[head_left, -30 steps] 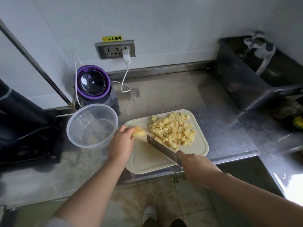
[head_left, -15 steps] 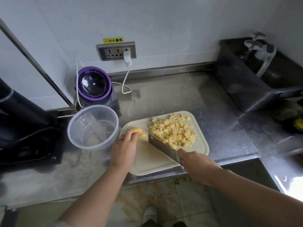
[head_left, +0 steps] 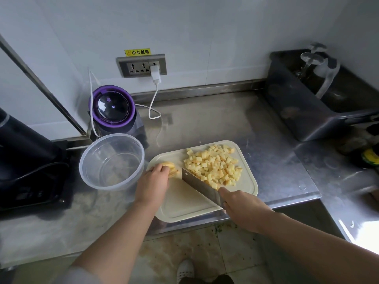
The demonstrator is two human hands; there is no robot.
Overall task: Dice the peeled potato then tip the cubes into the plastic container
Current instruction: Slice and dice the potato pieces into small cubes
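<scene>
L hand (head_left: 152, 182) curls over the last uncut potato piece (head_left: 171, 168), pinning it at the board's (head_left: 184, 203) far-left corner. R hand (head_left: 244, 210) grips the knife (head_left: 200, 186) by the handle at the board's near edge. The blade runs diagonally, w/ its tip just beside the piece, between it & the cubes (head_left: 215, 167). Cubes are heaped on the board's far-right half. Clear container (head_left: 111, 161) stands upright on the counter (head_left: 225, 124), just left of the board. Purple-rimmed blender (head_left: 112, 108) behind it, plugged in.
</scene>
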